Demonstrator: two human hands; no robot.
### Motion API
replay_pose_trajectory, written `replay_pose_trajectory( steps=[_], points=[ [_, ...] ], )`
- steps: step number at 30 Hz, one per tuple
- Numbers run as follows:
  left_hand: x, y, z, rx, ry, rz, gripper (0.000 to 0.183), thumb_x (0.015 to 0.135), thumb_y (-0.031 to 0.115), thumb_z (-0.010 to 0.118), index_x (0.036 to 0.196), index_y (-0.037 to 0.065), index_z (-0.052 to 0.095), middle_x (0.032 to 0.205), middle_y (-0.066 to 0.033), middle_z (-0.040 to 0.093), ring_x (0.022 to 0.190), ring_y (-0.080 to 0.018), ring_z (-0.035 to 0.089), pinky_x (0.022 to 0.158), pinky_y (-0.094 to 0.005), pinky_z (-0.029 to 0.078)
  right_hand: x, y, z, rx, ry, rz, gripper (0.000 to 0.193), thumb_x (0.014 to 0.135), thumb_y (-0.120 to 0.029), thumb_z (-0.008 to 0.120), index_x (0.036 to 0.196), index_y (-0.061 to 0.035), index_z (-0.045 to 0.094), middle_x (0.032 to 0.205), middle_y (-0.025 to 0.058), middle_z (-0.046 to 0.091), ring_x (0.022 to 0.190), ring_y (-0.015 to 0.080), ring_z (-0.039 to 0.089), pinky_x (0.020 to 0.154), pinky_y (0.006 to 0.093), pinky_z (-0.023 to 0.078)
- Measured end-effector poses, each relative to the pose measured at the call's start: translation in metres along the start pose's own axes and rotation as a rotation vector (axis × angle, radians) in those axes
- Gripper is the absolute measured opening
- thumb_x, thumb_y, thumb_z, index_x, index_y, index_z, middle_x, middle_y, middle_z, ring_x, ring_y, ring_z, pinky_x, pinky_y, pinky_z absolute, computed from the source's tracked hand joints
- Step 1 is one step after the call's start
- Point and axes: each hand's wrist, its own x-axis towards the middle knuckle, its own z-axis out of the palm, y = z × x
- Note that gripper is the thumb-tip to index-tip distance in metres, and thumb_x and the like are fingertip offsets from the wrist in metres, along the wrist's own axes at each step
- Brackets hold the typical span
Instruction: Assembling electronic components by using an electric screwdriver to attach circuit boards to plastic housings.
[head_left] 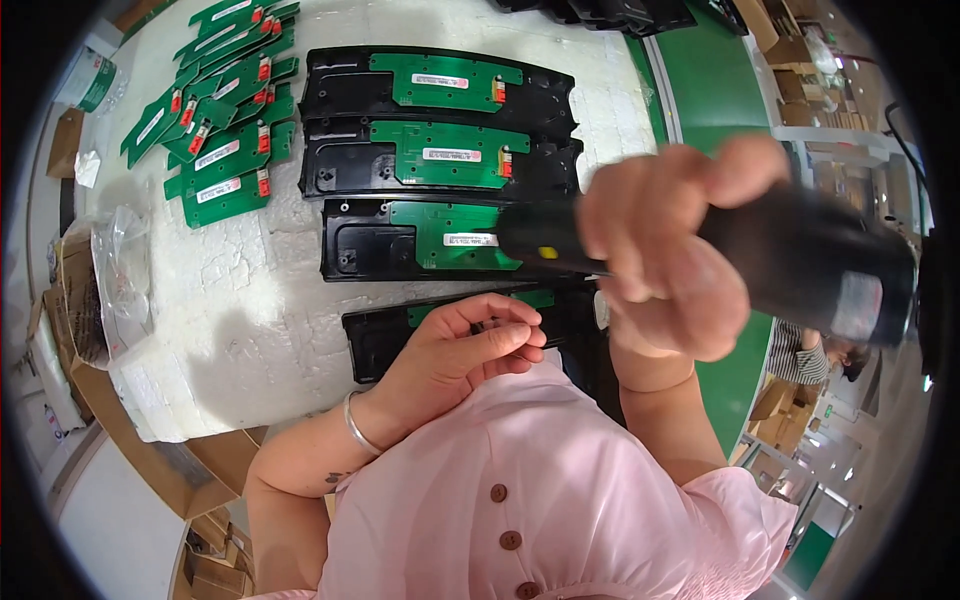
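My right hand (665,250), blurred by motion, is wrapped round a black electric screwdriver (800,250) raised above the table's right side. The tool's narrower end points left, over a black plastic housing (370,250) that carries a green circuit board (440,255). My left hand (475,345) is curled with thumb and fingertips together, and what they hold, if anything, is hidden. It hovers over the nearest black housing (370,340), whose green board (535,298) shows only in part. Two more housings (340,165) with boards (450,155) lie in the rows behind.
Several loose green circuit boards (215,160) with red-and-white connectors are piled at the far left of the white foam-covered table (240,310). Clear plastic bags (125,270) and a cardboard box (85,290) stand at the left edge. More black parts (610,15) lie at the back right.
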Motion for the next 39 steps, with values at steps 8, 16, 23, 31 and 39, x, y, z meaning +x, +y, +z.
replay_pose_trajectory(
  steps=[8,16,23,31,39],
  points=[
    [-0.015,0.003,-0.005,-0.08,-0.118,-0.006,0.016,0.085,0.004,0.049,0.099,0.001,0.056,0.096,-0.0083,0.058,0.086,-0.0158,0.058,0.078,-0.0269,0.046,0.016,0.04,0.023,-0.191,-0.107,0.126,0.023,0.073,0.002,0.046,0.093,-0.0024,0.036,0.053,0.0023,0.041,0.04,0.0101,0.036,0.043,0.0258,0.036],
    [-0.02,-0.001,-0.008,-0.076,-0.136,0.009,0.017,0.087,0.009,0.048,0.098,0.0,0.055,0.092,-0.0074,0.058,0.085,-0.0154,0.057,0.077,-0.0267,0.046,0.038,0.059,0.047,-0.1,-0.061,0.406,0.022,0.067,0.004,0.058,0.087,0.0031,0.047,0.059,0.0041,0.048,0.045,0.0114,0.046,0.046,0.0255,0.04],
    [-0.024,0.002,-0.011,-0.151,-0.108,0.049,0.022,0.088,0.011,0.046,0.103,-0.003,0.054,0.092,-0.01,0.058,0.083,-0.0166,0.057,0.075,-0.0271,0.047,0.049,0.044,0.045,-0.028,-0.048,0.296,0.015,0.068,0.003,0.056,0.081,0.0016,0.05,0.051,0.0019,0.05,0.044,0.0076,0.046,0.042,0.0213,0.034],
    [-0.022,0.005,-0.009,-0.117,-0.093,0.047,0.022,0.089,0.011,0.045,0.103,-0.003,0.055,0.091,-0.0105,0.057,0.082,-0.0167,0.057,0.075,-0.0268,0.047,0.042,0.062,0.049,-0.127,-0.106,0.341,0.02,0.069,0.003,0.056,0.086,0.0035,0.047,0.056,0.0036,0.048,0.044,0.0114,0.046,0.045,0.0246,0.038],
    [-0.025,0.012,-0.006,-0.164,-0.08,0.066,0.03,0.092,0.02,0.043,0.106,-0.004,0.054,0.097,-0.0116,0.058,0.087,-0.0172,0.055,0.08,-0.0276,0.046,0.04,0.03,0.04,-0.027,0.015,0.298,0.022,0.072,-0.003,0.049,0.093,0.0,0.043,0.054,0.0018,0.039,0.042,0.0108,0.035,0.046,0.027,0.033]
  ],
)
